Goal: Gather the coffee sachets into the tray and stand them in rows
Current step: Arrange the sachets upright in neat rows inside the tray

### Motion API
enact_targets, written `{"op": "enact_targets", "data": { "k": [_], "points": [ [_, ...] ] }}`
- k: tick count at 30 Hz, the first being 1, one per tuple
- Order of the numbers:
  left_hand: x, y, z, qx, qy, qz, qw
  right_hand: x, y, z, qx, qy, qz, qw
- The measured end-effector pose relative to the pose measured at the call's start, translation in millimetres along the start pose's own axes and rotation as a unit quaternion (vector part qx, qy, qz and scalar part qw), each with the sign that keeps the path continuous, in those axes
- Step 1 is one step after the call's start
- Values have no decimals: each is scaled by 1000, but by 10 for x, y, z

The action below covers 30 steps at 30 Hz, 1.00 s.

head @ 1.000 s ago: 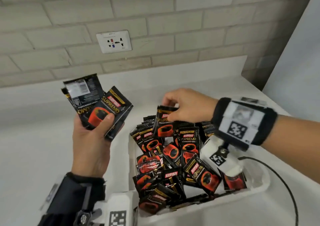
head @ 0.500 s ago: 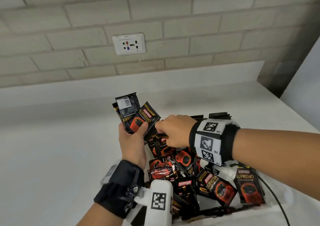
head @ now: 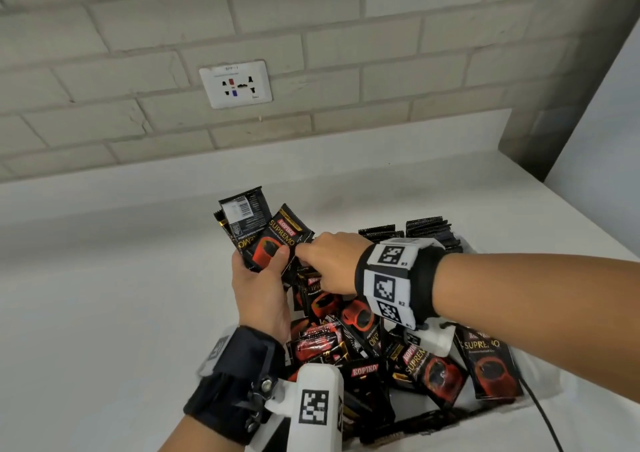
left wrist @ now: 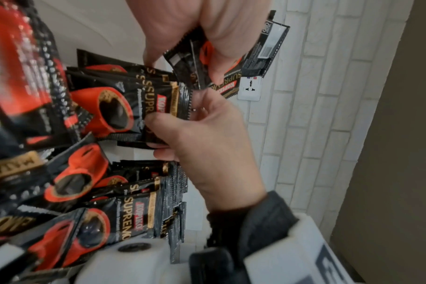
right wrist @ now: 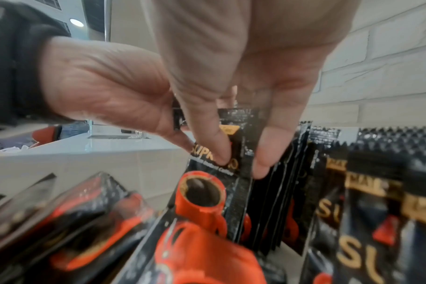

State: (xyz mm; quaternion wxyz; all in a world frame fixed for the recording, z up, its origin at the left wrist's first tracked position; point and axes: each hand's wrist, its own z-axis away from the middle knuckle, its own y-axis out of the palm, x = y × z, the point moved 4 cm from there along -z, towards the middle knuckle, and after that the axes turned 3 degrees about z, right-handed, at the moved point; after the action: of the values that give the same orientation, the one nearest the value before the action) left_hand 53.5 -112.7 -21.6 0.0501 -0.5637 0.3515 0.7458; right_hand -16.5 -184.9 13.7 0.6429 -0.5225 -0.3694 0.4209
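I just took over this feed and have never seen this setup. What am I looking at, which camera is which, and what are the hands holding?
No machine here: a person works with bare hands, wearing a head camera and one on each wrist. The wide picture is the head view; the two close ones look along each hand. On the white counter sits a white tray piled with black coffee sachets, some standing in rows at the back. The left hand grips a small bunch of sachets. The right hand pinches one sachet beside that bunch.

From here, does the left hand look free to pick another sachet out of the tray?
Probably not: the left hand already grips a fanned bunch of sachets, leaving no spare grip.
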Motion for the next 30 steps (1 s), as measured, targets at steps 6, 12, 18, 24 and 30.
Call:
{"op": "enact_targets", "data": {
  "k": [6, 12, 18, 24, 30],
  "points": [
    [-117, -88, -55, -7, 12, 33, 999, -69, -61, -2, -10, 16, 10, 1000],
    [-183, -165, -37, 1, 17, 42, 999, -106, -141, -14, -39, 17, 37, 998],
    [-358, -175, 75, 16, 21, 78, 997, -359, -551, 289, -79, 70, -32, 994],
    [-343, 204, 428, 133, -69, 67, 986, -504, -605, 805, -105, 95, -342, 929],
    [-31, 509, 749, 157, -145, 51, 976, -559, -193, 1048, -137, 146, -583, 788]
  ]
}}
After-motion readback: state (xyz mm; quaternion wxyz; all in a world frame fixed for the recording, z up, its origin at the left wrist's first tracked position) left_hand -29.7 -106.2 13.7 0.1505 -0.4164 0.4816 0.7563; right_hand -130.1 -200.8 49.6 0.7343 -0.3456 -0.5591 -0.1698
